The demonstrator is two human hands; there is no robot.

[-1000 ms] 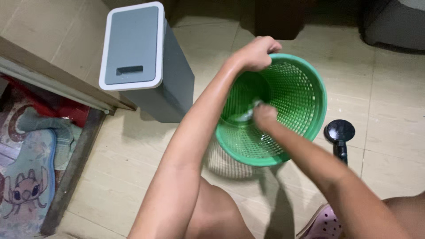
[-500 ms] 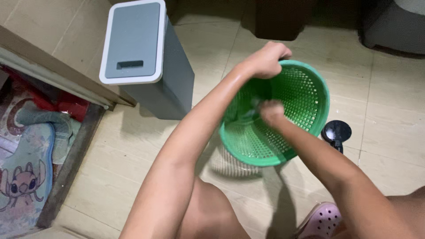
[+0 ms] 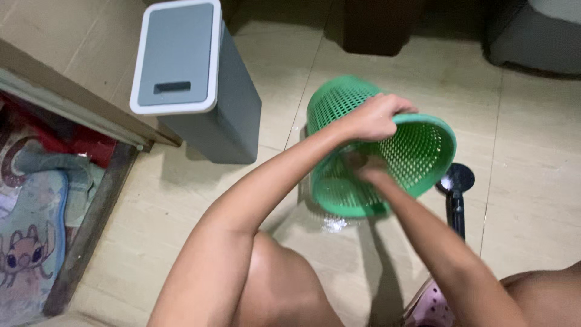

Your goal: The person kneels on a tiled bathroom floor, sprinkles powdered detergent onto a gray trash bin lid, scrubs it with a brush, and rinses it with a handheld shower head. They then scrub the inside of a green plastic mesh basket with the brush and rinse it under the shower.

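Observation:
A green plastic mesh basket [image 3: 417,151] lies tilted on its side above the tiled floor, its opening turned toward me and to the right. My left hand [image 3: 378,115] grips the upper rim of the basket. My right hand [image 3: 365,169] reaches inside it, fingers closed against the inner wall. The small pale sponge it holds is almost hidden by the hand and the motion blur.
A grey bin with a white-rimmed lid [image 3: 181,60] stands to the left. A black shower head [image 3: 458,180] lies on the floor right of the basket. A door threshold [image 3: 91,224] and patterned mat [image 3: 24,242] sit at far left. My pink clog [image 3: 431,310] is at the bottom.
The basket has tipped from nearly upright, opening facing up, onto its side. My left hand moved right and down with the rim. My right hand stayed inside the basket.

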